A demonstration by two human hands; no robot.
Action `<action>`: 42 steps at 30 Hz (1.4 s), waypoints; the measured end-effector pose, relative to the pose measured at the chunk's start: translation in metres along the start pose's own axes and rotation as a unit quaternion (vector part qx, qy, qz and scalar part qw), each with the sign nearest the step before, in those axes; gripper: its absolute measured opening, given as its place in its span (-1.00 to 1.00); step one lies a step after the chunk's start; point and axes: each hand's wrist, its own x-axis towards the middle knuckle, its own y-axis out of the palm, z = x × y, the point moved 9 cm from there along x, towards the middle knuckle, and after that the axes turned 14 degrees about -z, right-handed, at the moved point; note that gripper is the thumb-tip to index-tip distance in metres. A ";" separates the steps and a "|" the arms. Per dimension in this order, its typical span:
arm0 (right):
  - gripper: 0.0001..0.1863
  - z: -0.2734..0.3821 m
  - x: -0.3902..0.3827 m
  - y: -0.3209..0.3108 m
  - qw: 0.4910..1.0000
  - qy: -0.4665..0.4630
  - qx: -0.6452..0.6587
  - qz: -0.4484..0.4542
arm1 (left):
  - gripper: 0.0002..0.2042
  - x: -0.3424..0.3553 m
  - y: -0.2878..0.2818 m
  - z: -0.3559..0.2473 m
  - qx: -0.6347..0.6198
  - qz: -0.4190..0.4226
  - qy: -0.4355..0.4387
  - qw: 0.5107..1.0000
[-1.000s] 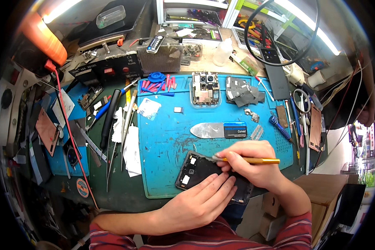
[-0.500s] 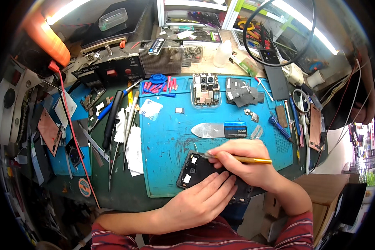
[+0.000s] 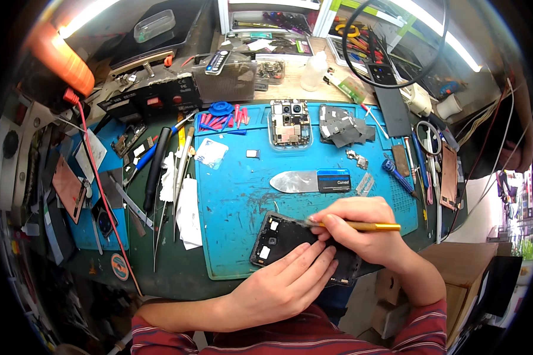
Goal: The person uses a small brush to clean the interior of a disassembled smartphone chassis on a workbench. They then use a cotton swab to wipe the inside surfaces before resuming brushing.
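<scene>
From the head view: pressing a black phone frame [image 3: 290,228] down at the blue mat's [image 3: 231,195] near edge with the left hand [image 3: 287,281], fingers together and nearly flat. Pinching a gold-handled tool [image 3: 379,226] in the right hand [image 3: 361,213], tip at the frame's far rim. Apparently already opened up; seemingly unfinished along that rim, with the remainder impossible to tell.

Txt log: wht print, blue/blk handle [image 3: 334,181] of flat blade [image 3: 293,183] | pale marks, blk panel [image 3: 173,96] | rest unreadable
</scene>
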 end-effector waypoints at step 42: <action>-0.84 -0.005 -0.009 -0.004 0.999 0.028 0.009 -0.014 | -0.63 0.003 -0.001 0.001 0.008 -0.009 0.003 1.000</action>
